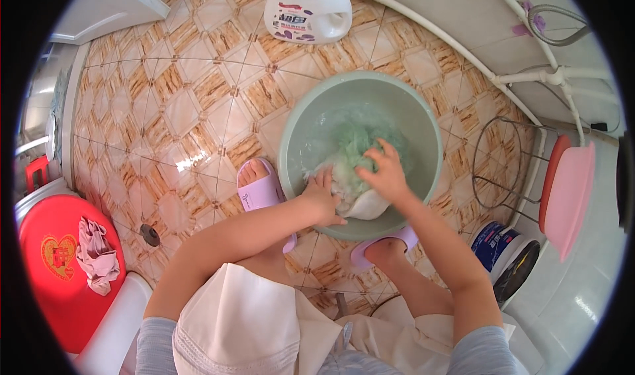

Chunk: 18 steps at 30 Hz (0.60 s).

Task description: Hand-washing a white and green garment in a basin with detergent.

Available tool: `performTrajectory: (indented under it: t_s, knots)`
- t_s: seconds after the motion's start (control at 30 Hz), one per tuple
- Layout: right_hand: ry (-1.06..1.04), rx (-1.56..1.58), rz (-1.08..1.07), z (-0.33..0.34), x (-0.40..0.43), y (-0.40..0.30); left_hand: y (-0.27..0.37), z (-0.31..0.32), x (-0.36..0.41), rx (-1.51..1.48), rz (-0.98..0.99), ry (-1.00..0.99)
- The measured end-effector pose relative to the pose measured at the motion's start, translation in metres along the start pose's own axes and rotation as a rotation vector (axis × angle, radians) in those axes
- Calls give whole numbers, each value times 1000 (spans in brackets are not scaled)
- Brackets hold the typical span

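A round grey-green plastic basin [303,102] stands on the floor before me with sudsy water in it. Wet light-green mesh-like material [354,136] lies in its middle, with a white cloth [369,207] bunched at the near side. My left hand [321,196] rests against the left part of the white cloth; whether its fingers grip the fabric is unclear. Over the green material, my right hand [386,174] has its fingers bent and apart, with nothing seen held in it.
Beyond the basin stands a white detergent jug [307,12]. At left, a crumpled pink cloth [98,256] lies on a red stool top [54,295]. To the right are a wire rack [496,176], a pink basin [570,196] and a bucket [501,256]. A floor drain [149,235] sits at left.
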State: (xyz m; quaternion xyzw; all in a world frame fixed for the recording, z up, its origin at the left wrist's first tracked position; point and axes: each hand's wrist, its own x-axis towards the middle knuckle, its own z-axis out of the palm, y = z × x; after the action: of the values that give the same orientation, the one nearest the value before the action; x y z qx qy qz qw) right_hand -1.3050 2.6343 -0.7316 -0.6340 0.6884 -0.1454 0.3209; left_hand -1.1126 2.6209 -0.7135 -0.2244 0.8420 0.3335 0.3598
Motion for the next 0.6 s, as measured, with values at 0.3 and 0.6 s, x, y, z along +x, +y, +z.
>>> performTrajectory:
  t_s: [0.3, 0.6]
  knots:
    - [47, -261, 398, 12, 82, -4, -1, 6, 9, -23, -14, -57]
    - [-106, -440, -77, -9, -13, -34, 7, -7, 8, 93, -1, -60]
